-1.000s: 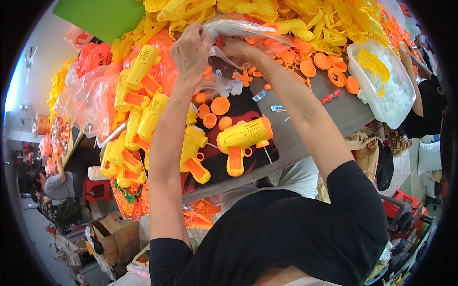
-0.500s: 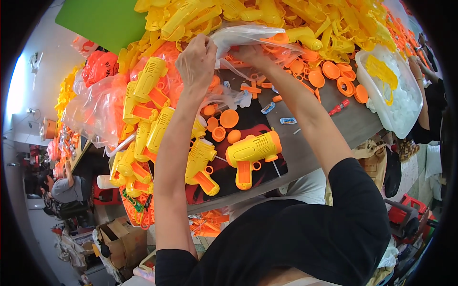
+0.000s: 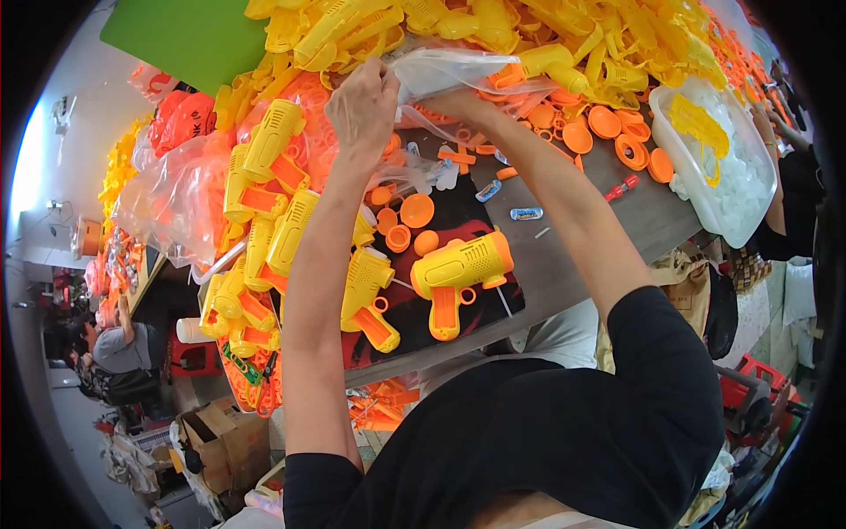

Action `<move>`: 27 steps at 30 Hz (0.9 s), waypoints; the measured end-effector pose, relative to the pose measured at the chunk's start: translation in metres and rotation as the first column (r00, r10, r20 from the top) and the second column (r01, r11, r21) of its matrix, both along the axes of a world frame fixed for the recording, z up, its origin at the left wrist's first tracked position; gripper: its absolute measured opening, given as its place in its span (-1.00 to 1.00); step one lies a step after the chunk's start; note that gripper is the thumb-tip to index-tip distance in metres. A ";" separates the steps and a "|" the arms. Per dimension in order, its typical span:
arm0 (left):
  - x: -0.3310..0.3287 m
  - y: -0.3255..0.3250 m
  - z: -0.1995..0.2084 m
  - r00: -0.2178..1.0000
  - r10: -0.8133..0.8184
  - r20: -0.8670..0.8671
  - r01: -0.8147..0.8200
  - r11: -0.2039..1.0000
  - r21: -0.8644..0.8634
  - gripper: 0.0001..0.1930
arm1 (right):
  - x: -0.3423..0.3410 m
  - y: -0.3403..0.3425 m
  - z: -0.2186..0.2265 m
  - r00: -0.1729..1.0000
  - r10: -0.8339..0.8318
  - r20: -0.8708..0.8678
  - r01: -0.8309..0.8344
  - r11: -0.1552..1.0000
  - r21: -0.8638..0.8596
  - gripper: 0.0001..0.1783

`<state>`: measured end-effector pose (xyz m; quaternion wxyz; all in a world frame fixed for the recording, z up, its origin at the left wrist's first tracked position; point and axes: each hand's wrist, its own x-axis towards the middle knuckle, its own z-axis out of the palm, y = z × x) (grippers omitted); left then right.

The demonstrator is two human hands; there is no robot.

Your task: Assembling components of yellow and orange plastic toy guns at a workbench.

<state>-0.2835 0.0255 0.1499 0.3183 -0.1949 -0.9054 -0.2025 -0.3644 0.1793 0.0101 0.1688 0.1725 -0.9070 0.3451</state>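
Note:
At the far middle of the table, my left hand (image 3: 363, 104) is closed on the edge of a clear plastic bag (image 3: 445, 72). My right hand (image 3: 451, 104) reaches in at that bag's opening, and plastic and shadow hide its fingers. Below my arms, a yellow toy gun (image 3: 463, 269) with an orange muzzle and grip lies on a dark red and black mat (image 3: 493, 304). Another yellow toy gun (image 3: 363, 286) rests beside my left forearm. Between them and the bag sit orange round caps (image 3: 417, 210) and a small orange ball (image 3: 426, 242).
Yellow shell parts (image 3: 493, 26) heap along the far edge. More toy guns (image 3: 264, 176) pile up left of my forearm. To the right are orange rings (image 3: 631, 152), a red screwdriver (image 3: 622, 187) and a white tub (image 3: 749, 194) of clear pieces. People work at both sides.
My right hand has gone slightly deeper at the bag, so less of it shows. My left hand keeps its hold. The whole view has shifted a little.

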 end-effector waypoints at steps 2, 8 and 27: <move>0.002 0.001 -0.008 1.000 -0.015 0.008 0.015 1.000 -0.019 -0.81 | 0.005 0.009 0.014 0.999 -0.009 0.046 0.002 0.989 0.145 -0.47; 0.009 0.008 -0.016 0.998 -0.042 -0.036 0.040 0.997 -0.066 -0.82 | 0.007 0.007 0.024 0.971 -0.044 0.233 -0.007 0.977 0.214 -0.53; 0.027 -0.012 -0.060 0.964 -0.211 -0.160 0.133 0.909 -0.395 -0.79 | 0.098 0.063 0.013 0.908 0.417 -0.036 -0.406 0.899 0.166 -0.79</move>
